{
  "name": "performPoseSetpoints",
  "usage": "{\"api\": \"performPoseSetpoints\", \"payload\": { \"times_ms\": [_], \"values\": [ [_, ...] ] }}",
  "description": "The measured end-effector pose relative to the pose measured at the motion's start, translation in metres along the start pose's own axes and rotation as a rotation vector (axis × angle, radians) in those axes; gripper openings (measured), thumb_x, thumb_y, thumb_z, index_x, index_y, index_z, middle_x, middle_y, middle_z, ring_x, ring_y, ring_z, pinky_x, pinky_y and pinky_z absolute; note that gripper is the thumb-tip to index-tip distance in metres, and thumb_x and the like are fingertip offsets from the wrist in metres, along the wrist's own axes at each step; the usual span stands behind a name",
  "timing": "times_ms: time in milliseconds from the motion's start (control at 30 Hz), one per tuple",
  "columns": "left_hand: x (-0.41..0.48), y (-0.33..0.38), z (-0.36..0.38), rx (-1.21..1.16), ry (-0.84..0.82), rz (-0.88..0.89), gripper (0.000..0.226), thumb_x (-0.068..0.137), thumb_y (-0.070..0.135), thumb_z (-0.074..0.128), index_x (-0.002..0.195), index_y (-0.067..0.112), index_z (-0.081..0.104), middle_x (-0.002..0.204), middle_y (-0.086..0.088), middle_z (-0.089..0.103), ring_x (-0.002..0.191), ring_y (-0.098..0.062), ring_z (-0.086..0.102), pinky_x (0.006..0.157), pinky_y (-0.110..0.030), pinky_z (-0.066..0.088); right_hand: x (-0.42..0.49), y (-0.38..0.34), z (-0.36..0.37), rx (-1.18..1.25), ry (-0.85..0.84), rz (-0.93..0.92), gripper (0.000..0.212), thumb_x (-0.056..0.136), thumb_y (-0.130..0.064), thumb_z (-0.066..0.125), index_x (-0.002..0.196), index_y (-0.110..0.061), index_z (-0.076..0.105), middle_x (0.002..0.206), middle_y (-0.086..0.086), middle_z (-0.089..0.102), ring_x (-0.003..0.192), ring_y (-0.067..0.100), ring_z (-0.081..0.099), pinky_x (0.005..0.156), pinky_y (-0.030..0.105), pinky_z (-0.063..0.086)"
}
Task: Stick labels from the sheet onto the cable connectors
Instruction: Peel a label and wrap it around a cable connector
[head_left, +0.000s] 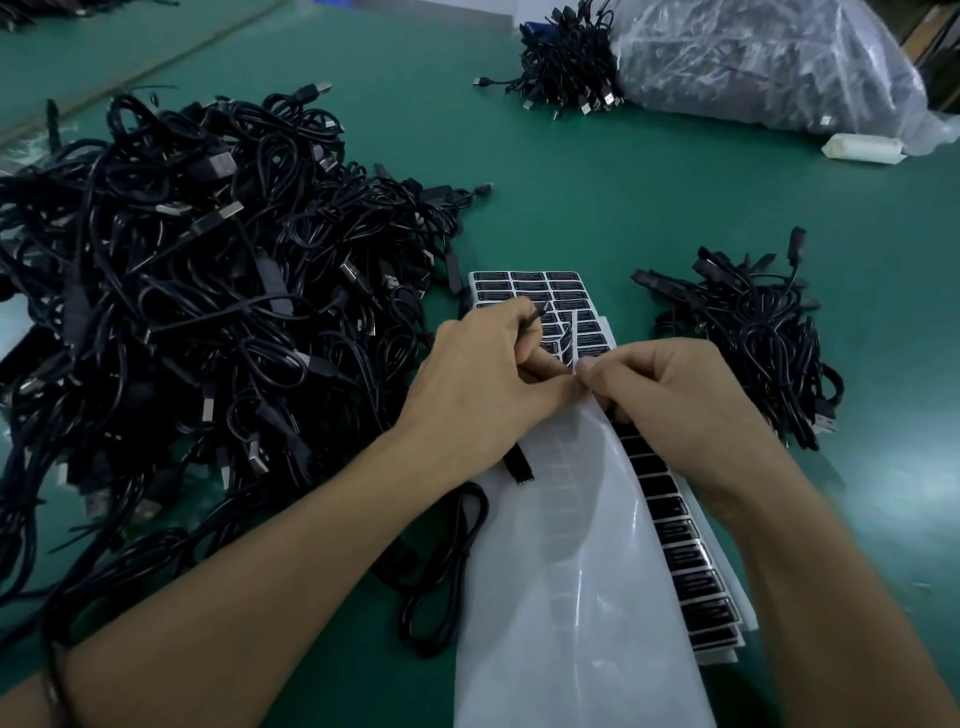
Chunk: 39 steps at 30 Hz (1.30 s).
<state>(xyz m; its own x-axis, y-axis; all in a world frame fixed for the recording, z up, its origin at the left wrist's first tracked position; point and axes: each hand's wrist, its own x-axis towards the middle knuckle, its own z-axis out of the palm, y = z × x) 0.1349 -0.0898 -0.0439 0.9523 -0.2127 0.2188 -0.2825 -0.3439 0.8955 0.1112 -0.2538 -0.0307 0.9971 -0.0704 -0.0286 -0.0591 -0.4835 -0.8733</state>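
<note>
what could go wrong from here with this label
The lifted label pinched by the right hand curls and might fold onto itself or restick to the sheet. The left hand also grips a cable, so aligning could be clumsy. The loose liner may slide over the labels.

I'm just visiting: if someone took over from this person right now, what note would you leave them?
Left hand grips a black cable, its connector poking out below the palm.
Right hand pinches the label sheet close to the left thumb; one label stands half peeled.
Big cable pile lies left, small bundle right of the sheet.
Done: much of the sheet's near part looks stripped.
Left: free that label, stick it on the held connector, carry on through the pile. Which cables are already labelled I cannot tell.
</note>
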Motion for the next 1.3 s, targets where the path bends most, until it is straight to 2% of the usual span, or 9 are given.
{"api": "performPoseSetpoints", "payload": {
  "times_ms": [233, 433, 600, 700, 767, 867, 1067, 1167, 1300],
  "values": [
    [0.000, 0.000, 0.001, 0.017, -0.001, 0.001, 0.054, 0.075, 0.018, 0.084, 0.066, 0.020, 0.031, 0.074, 0.003, 0.076, 0.070, 0.004, 0.070, 0.073, -0.049, 0.060, 0.001, -0.002, 0.002, 0.070, -0.007, 0.040, 0.029, 0.091, -0.016, 0.062, 0.064, -0.008, 0.068, 0.060, 0.005, 0.052, 0.061, 0.018, 0.043, 0.063, 0.037, 0.039],
    [0.002, -0.001, 0.000, 0.046, 0.001, -0.004, 0.045, 0.079, 0.012, 0.074, 0.068, 0.019, 0.031, 0.073, 0.005, 0.076, 0.076, -0.010, 0.073, 0.074, -0.052, 0.058, -0.002, -0.006, -0.001, 0.061, -0.069, 0.035, 0.027, 0.097, -0.017, 0.058, 0.077, -0.018, 0.077, 0.085, 0.023, 0.069, 0.071, 0.024, 0.057, 0.075, 0.055, 0.055],
    [0.003, 0.001, 0.000, 0.056, 0.036, -0.021, 0.043, 0.078, 0.008, 0.069, 0.067, 0.019, 0.029, 0.073, -0.013, 0.073, 0.068, -0.017, 0.070, 0.069, -0.043, 0.056, 0.000, -0.001, -0.001, 0.003, 0.051, 0.071, 0.020, 0.088, -0.016, 0.060, 0.073, -0.005, 0.067, 0.064, 0.006, 0.058, 0.062, 0.018, 0.047, 0.062, 0.039, 0.045],
    [0.004, 0.003, -0.003, 0.031, 0.125, -0.050, 0.039, 0.073, 0.009, 0.064, 0.066, 0.021, 0.027, 0.071, -0.021, 0.067, 0.059, -0.029, 0.058, 0.062, -0.042, 0.055, -0.002, -0.001, -0.003, -0.167, 0.176, 0.071, 0.022, 0.084, -0.021, 0.060, 0.065, -0.010, 0.066, 0.055, -0.003, 0.060, 0.048, 0.006, 0.043, 0.047, 0.019, 0.042],
    [0.004, 0.004, -0.006, -0.039, 0.162, -0.093, 0.036, 0.070, 0.011, 0.061, 0.065, 0.023, 0.027, 0.074, -0.026, 0.065, 0.066, -0.038, 0.061, 0.064, -0.051, 0.057, -0.005, -0.002, -0.003, -0.281, 0.207, 0.072, 0.021, 0.084, -0.022, 0.060, 0.068, -0.010, 0.066, 0.061, 0.003, 0.066, 0.049, 0.007, 0.047, 0.042, 0.021, 0.042],
    [0.004, 0.004, -0.007, -0.106, 0.183, -0.124, 0.032, 0.066, 0.013, 0.058, 0.065, 0.024, 0.029, 0.080, -0.032, 0.062, 0.073, -0.045, 0.064, 0.063, -0.059, 0.056, -0.006, -0.003, -0.001, -0.441, 0.253, 0.032, 0.010, 0.085, -0.024, 0.064, 0.087, -0.015, 0.063, 0.077, 0.002, 0.063, 0.077, 0.018, 0.057, 0.059, 0.034, 0.041],
    [0.005, 0.003, -0.005, -0.107, 0.192, -0.101, 0.038, 0.069, 0.010, 0.065, 0.066, 0.023, 0.030, 0.075, -0.029, 0.064, 0.071, -0.044, 0.063, 0.062, -0.056, 0.055, -0.011, -0.015, 0.016, -0.489, 0.323, -0.320, 0.017, 0.080, -0.028, 0.075, 0.090, -0.026, 0.061, 0.089, -0.007, 0.051, 0.076, 0.004, 0.050, 0.066, 0.022, 0.040],
    [0.006, 0.001, -0.003, -0.076, 0.194, -0.085, 0.040, 0.071, 0.012, 0.068, 0.066, 0.023, 0.030, 0.074, -0.026, 0.065, 0.066, -0.036, 0.060, 0.060, -0.044, 0.050, -0.011, -0.016, 0.026, -0.526, 0.297, -0.327, 0.021, 0.077, -0.024, 0.081, 0.092, -0.020, 0.068, 0.091, -0.004, 0.056, 0.082, 0.016, 0.057, 0.073, 0.032, 0.046],
    [0.006, 0.000, -0.003, -0.084, 0.191, -0.081, 0.043, 0.074, 0.009, 0.070, 0.067, 0.021, 0.029, 0.070, -0.018, 0.067, 0.058, -0.014, 0.047, 0.054, -0.031, 0.045, -0.011, -0.016, 0.029, -0.550, 0.339, -0.309, 0.013, 0.083, -0.021, 0.077, 0.095, -0.019, 0.072, 0.088, -0.003, 0.056, 0.082, 0.018, 0.056, 0.070, 0.029, 0.038]
  ]
}}
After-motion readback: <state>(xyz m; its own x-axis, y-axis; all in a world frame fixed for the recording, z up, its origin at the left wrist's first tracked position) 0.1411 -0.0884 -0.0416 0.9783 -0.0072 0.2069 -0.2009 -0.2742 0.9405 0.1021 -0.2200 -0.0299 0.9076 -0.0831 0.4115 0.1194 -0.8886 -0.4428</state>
